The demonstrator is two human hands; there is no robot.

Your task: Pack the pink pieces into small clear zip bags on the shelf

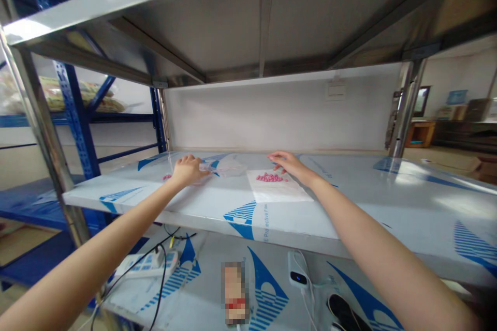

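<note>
My left hand (188, 169) is curled over a crinkled clear plastic bag (231, 167) on the middle shelf, its fingers closed on the bag's left part. A few pink bead-like pieces (166, 177) show just left of that hand. To the right lies a white sheet (277, 194) carrying a small heap of pink bead-like pieces (271, 178). Above the sheet's far edge hovers my right hand (288, 161), fingers bent and apart, with nothing visible between them.
The film-covered steel shelf (349, 201) has another shelf (233, 36) close overhead. Below are a power strip (145, 264), cables, a white charger with a display (298, 275), a blurred-out object (234, 292) and a dark item (345, 313). A blue rack (73, 114) stands left.
</note>
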